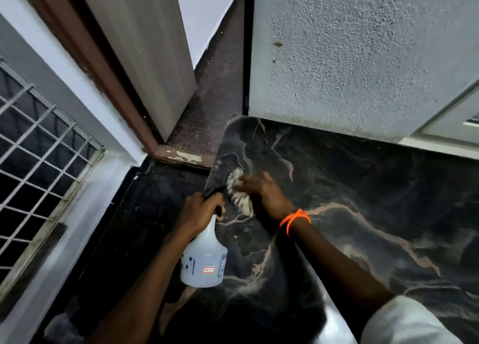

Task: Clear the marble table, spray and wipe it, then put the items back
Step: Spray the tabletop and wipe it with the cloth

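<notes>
The right hand (261, 193) presses a crumpled whitish cloth (239, 190) flat onto the dark veined marble tabletop (363, 188) near its far left corner, though blur hides how its fingers lie. The left hand (201, 210) has its fingers clamped round the neck of a translucent white plastic spray bottle (203, 255), held just off the tabletop's left edge. To wipe well, I would keep firm even pressure, work in overlapping strokes out to the edges, and hold the bottle clear of the cloth.

The right hand (261, 193) presses a pale cloth (239, 192) onto the dark marble table (363, 188) near its far left corner. Just left of the cloth, the left hand (198, 209) grips the neck of a white spray bottle (203, 258), which hangs at the table's left edge. An orange band (294, 219) circles the right wrist.
</notes>
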